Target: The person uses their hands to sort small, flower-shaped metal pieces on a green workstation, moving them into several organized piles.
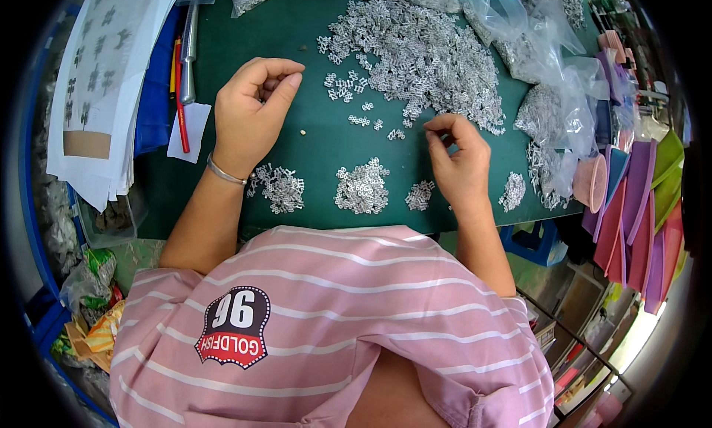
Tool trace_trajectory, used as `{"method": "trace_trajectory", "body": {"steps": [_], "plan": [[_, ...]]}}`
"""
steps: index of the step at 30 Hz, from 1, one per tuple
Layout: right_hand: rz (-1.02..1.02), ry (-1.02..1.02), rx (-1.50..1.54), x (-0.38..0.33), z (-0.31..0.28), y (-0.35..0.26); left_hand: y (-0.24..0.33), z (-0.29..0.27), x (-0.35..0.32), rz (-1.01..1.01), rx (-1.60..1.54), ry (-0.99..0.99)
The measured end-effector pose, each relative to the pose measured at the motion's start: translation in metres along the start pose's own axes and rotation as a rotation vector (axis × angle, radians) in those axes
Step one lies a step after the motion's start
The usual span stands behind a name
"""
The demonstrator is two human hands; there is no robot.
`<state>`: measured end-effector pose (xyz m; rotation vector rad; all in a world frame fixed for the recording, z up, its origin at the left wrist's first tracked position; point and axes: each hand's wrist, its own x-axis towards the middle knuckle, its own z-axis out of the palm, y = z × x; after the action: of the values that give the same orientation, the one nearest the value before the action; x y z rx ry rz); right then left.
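Note:
A big heap of small silver-grey metal pieces (437, 61) spreads over the far middle of the green table. My right hand (461, 161) is at its near edge, thumb and forefinger curled together; whatever may be between them is too small to make out. Further left, my left hand (252, 113) hovers over the table with thumb and fingers drawn together, and their inside is hidden. Several loose pieces (360, 120) lie between the hands. Along the near edge sit smaller piles: one by my left wrist (280, 189), a larger middle pile (362, 187), a small one (420, 196) and another right of my right forearm (512, 191).
Clear plastic bags (549, 116) of similar pieces line the right side. Paper sheets (111, 72), a red pencil (182, 120) and a grey-handled tool (188, 57) lie at left. Colourful trays (630, 198) and a pink cup (589, 183) stand at right. A blue stool (545, 242) is below.

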<state>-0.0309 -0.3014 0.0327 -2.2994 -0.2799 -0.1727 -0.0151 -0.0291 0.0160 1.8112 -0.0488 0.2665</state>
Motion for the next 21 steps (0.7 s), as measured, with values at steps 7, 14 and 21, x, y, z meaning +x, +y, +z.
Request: {"method": "trace_trajectory", "body": {"steps": [7, 14, 21], "plan": [[0.092, -0.057, 0.058, -0.004, 0.016, -0.001, -0.003, 0.0, 0.0, -0.019, -0.027, -0.002], [0.478, -0.152, 0.647, -0.004, 0.003, -0.003, -0.002, 0.0, 0.0, 0.001, -0.012, -0.01], [0.58, -0.224, 0.929, -0.009, 0.0, -0.001, -0.007, 0.001, 0.001, 0.031, -0.031, 0.032]]}}
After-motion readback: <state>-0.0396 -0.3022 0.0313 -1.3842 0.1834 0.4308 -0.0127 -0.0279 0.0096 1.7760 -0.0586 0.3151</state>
